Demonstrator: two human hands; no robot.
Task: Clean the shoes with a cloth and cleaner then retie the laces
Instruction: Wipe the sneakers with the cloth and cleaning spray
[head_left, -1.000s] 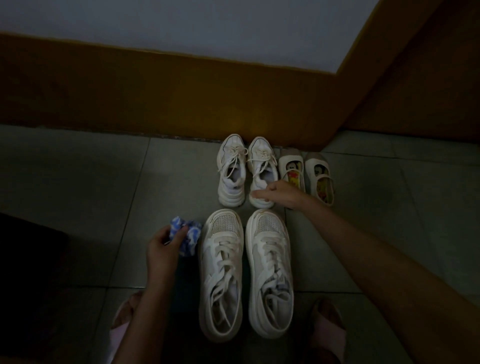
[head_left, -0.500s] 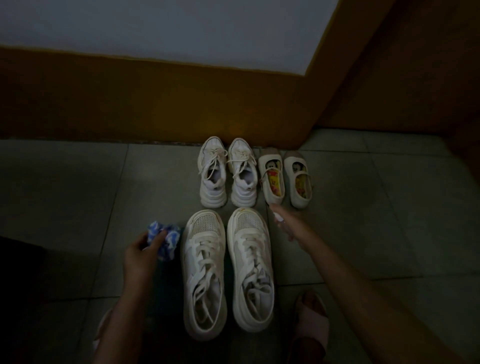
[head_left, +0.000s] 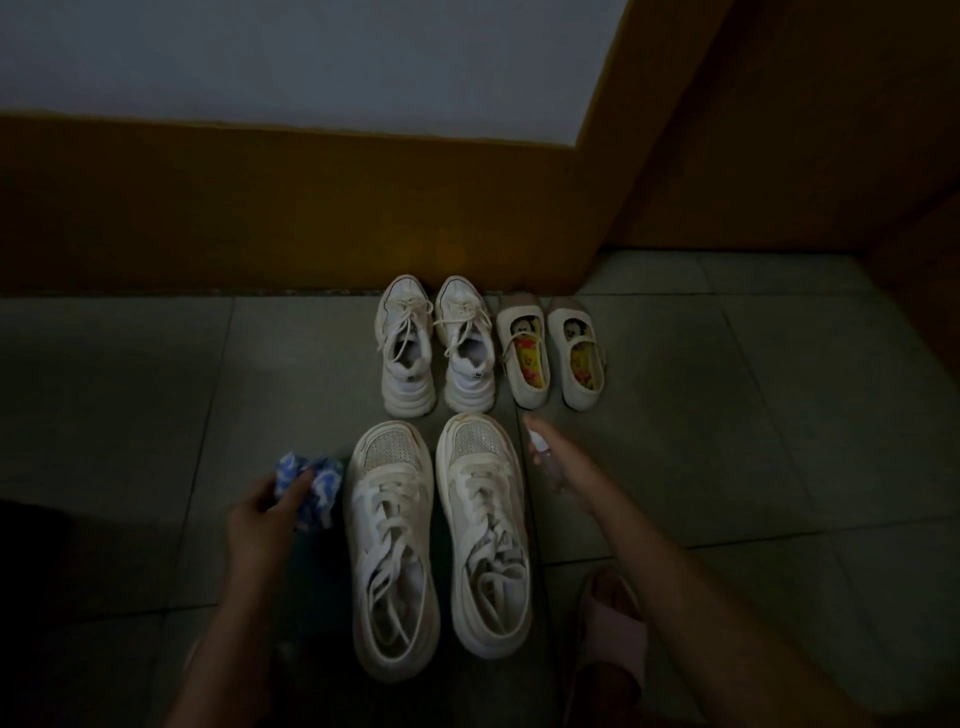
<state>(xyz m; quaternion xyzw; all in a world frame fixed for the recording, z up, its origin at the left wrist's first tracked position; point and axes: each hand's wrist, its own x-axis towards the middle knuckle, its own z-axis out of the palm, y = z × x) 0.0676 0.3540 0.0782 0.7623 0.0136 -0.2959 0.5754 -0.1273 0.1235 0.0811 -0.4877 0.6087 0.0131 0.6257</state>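
Observation:
Two large white lace-up sneakers lie side by side on the floor tiles, the left one (head_left: 392, 545) and the right one (head_left: 485, 530), both with loose laces. My left hand (head_left: 260, 519) is just left of the left sneaker and grips a crumpled blue-and-white cloth (head_left: 311, 488). My right hand (head_left: 569, 467) hovers right of the right sneaker's toe. It holds what looks like a small clear spray bottle (head_left: 540, 449) with a white top, blurred in the dim light.
A smaller pair of white sneakers (head_left: 436, 348) and a pair of child's strap shoes (head_left: 550, 356) stand against the brown skirting (head_left: 260, 218). My foot in a pink slipper (head_left: 613, 629) is right of the large sneakers. A dark shape sits at far left.
My right hand drew back from the small sneakers to beside the large right sneaker's toe, with the small bottle now visible in it. My left hand kept the cloth and barely moved.

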